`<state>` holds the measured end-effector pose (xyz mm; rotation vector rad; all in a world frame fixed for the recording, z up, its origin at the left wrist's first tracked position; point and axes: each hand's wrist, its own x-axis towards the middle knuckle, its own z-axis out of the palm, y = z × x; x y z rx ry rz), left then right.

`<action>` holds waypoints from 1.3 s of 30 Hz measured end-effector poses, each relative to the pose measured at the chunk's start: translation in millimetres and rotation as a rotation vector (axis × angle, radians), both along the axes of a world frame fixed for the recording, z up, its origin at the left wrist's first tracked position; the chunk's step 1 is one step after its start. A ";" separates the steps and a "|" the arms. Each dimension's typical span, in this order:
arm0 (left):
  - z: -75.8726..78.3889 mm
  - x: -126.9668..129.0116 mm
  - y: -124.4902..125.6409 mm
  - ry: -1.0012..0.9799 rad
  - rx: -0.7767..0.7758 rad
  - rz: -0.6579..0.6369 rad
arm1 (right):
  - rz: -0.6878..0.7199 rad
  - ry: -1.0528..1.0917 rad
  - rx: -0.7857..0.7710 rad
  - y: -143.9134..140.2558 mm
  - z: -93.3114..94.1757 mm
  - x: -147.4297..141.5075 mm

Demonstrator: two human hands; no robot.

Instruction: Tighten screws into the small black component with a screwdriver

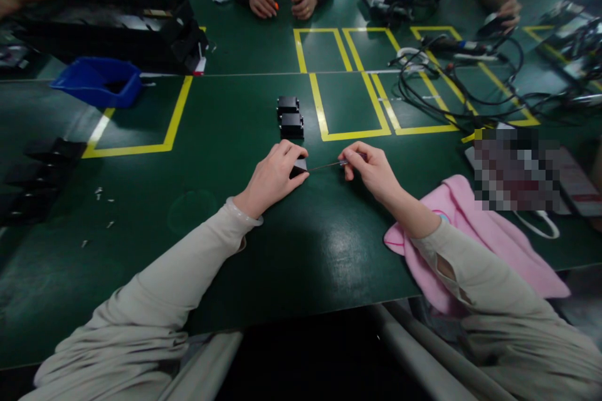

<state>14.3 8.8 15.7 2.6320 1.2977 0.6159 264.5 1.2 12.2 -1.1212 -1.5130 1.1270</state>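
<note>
Small black block [298, 166]: your left hand [275, 173] pinches it against the green surface [226, 138].
Thin screwdriver [329, 165]: your right hand [369, 169] grips it, tip at the block.

Both forearms, in pale beige sleeves, reach up from the lower corners and converge toward the middle, the left from 7 o'clock and the right from 5 o'clock. The left hand [275, 175] lies palm down, fingers curled and pinched shut at its 3 o'clock side. The right hand [369, 169] faces it, thumb and forefinger pressed together, pointing to 9 o'clock.
</note>
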 end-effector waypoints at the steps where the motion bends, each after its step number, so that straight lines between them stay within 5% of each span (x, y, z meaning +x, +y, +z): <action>1: 0.1 0.1 0.0 0.001 -0.003 0.002 | -0.004 -0.002 0.008 0.2 0.0 0.0; 39: -2.8 -0.6 1.0 -0.002 0.009 0.002 | 0.012 0.106 -0.055 1.4 -4.4 -0.8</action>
